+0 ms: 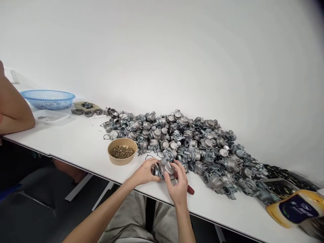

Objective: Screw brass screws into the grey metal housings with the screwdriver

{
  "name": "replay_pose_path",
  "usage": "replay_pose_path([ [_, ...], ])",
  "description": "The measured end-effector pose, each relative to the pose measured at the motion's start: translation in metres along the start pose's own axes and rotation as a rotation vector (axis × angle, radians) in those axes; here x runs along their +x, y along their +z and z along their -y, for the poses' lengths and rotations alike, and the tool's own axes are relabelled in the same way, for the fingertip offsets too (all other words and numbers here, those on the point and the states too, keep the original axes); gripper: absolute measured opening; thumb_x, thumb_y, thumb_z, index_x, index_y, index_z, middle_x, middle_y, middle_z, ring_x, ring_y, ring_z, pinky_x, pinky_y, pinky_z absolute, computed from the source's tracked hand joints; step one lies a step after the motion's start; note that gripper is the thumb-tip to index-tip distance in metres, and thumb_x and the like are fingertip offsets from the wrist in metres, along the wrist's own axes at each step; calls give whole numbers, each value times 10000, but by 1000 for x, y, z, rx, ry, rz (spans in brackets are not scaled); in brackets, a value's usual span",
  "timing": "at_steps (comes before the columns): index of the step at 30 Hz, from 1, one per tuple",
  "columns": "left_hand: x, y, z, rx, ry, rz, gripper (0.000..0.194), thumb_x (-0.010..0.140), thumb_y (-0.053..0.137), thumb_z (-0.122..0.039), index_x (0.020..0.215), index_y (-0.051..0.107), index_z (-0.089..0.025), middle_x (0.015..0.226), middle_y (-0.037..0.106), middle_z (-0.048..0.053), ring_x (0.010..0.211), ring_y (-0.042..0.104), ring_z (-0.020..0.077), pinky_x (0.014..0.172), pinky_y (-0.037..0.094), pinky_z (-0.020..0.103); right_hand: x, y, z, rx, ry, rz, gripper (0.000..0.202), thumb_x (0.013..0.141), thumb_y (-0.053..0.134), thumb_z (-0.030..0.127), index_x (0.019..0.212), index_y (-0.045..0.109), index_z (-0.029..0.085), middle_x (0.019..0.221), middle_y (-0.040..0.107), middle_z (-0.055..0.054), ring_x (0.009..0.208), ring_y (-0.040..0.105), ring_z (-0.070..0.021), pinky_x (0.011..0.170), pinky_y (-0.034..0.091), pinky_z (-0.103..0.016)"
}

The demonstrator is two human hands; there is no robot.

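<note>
A grey metal carburetor-like part [165,168] is held between both hands above the table's front edge. My left hand [147,171] grips its left side, thumb and fingers bent around it. On its right side my right hand [178,182] has thumb and fingers closed on it. A red handle [190,190] sticks out just right of my right hand; the rest of that tool is hidden. To the left stands a round tan bowl [120,162] with many small brass-coloured screws [123,152]. Thin black rings [149,157] lie behind the held part.
A large pile of similar metal parts [187,135] spreads behind and to the right. A yellow bottle [296,207] lies at far right. A blue basket [48,99], a clear tray [52,117] and a person's arm [15,104] are at left.
</note>
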State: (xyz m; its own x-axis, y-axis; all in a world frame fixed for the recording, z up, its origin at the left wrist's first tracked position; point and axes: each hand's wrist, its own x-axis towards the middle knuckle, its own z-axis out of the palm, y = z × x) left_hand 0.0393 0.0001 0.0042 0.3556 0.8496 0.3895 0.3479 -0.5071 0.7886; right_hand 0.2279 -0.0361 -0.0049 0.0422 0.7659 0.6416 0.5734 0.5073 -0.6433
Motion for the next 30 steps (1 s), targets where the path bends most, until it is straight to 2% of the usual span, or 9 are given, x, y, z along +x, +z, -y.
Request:
replay_pose_path([
  [2,0,0,0,-24,5,12,464,649,850,-331,1048,662,-188,1010,638,46,888,575,214,760,463,281,-1,2,-4,90,74,-30,347,885,666,364,1171,609,177,1090,632,-110,865,594,-227,742,492,-339],
  [4,0,-2,2,-61,-5,30,563,630,872,-325,1137,657,-210,1076,645,56,905,579,216,778,475,291,0,3,-6,214,146,-90,343,894,659,380,1148,590,160,987,645,-92,841,605,-214,738,504,-323],
  [7,-1,-6,4,-125,-31,68,666,623,884,-361,1227,628,-247,1200,631,70,980,579,235,824,494,316,2,3,-4,323,215,-184,350,884,667,421,1085,582,147,947,639,-93,843,620,-213,730,526,-308],
  [10,-2,-9,5,-201,-55,111,729,608,889,-413,1261,607,-257,1281,606,84,1064,575,261,856,511,338,5,1,1,322,236,-196,362,870,675,456,1044,590,150,888,632,-80,781,616,-198,673,528,-288],
  [18,-2,-10,1,-349,-101,114,448,776,768,-388,1168,651,-205,1205,648,91,1002,618,223,868,526,336,5,1,3,335,224,-167,372,864,682,456,1052,599,146,900,651,-89,783,629,-202,655,536,-286],
  [24,0,-12,-1,-338,-73,89,337,823,726,-376,1090,665,-180,1142,675,90,999,641,226,957,505,373,3,1,2,351,242,-147,370,858,693,442,1062,603,146,891,654,-82,795,626,-203,662,522,-284],
  [30,1,-9,2,-345,-105,55,316,821,727,-414,1026,668,-181,1123,674,85,1009,642,237,968,509,403,2,3,1,322,246,-142,389,848,697,454,1063,607,143,890,665,-88,774,632,-209,657,519,-297],
])
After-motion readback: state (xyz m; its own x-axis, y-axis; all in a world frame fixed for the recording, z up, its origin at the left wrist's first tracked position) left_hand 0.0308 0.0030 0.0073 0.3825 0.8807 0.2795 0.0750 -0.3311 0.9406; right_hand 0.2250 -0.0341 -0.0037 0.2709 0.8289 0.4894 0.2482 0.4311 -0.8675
